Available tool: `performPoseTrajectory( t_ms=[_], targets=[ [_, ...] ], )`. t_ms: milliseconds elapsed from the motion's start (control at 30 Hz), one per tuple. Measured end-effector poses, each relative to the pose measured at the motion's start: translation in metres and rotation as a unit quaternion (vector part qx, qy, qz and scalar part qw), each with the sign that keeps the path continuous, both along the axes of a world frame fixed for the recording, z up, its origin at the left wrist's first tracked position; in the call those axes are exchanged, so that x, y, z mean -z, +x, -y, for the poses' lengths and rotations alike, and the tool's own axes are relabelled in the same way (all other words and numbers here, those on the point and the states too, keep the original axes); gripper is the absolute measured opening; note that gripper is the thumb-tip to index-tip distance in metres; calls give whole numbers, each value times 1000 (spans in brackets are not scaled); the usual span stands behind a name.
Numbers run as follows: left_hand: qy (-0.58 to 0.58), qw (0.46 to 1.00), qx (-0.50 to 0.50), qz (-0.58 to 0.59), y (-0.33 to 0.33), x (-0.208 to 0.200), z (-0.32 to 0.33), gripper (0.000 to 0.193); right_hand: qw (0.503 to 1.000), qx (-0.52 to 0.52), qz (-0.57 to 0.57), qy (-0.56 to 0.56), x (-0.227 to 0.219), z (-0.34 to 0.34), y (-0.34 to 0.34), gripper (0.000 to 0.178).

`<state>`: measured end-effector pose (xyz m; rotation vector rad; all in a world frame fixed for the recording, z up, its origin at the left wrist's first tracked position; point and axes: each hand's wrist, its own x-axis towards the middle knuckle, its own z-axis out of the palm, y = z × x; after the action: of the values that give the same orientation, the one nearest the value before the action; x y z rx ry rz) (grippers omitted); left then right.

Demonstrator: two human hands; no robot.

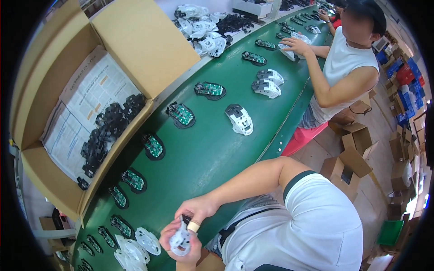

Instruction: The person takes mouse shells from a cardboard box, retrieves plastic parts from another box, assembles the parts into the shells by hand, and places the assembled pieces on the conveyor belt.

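Note:
Low in the picture, close to my body, both hands hold a white computer mouse shell (180, 240). My left hand (192, 256) is closed around its lower part, thumb and fingers on either side. Above it, my right hand (201, 208) is bent over the upper end, pinching near a small black part (186, 220). A tan finger cot (193, 226) shows on one digit there. Just left of my hands lie several loose white mouse shells (130, 253). Beside these, mouse bases with green circuit boards (122, 226) rest on the green belt (190, 167).
An open cardboard box (74, 198) with black plastic parts (113, 126) stands along the left edge. More bases (181, 114) and white-and-black mouse shells (239, 119) sit farther up the belt. A co-worker (343, 67) handles white shells on the right. Cardboard boxes (357, 137) stand on the floor.

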<state>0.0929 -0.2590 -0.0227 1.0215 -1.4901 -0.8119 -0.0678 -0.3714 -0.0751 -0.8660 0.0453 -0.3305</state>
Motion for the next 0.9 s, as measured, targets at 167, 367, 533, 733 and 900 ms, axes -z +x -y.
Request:
performPoseTrajectory(
  t_ms=[167, 367, 533, 733, 900],
  targets=[
    [-37, 999, 4, -21, 23, 13, 10, 74, 992, 66, 13, -111, 5, 11, 3, 59],
    [118, 991, -9, 67, 50, 8, 8, 58, 832, 281, -98, -469, -10, 20, -11, 84],
    [143, 974, -17, 175, 42, 16, 12, 38, 784, 300, -13, -543, -5, 14, 2, 75],
    [96, 989, -41, 103, 41, 33, 8, 29, 847, 253, -41, -467, 13, 19, 2, 49],
    [82, 994, -74, 21, 35, 46, 6, 38, 887, 196, -65, -414, 8, 19, 1, 37]
  ],
)
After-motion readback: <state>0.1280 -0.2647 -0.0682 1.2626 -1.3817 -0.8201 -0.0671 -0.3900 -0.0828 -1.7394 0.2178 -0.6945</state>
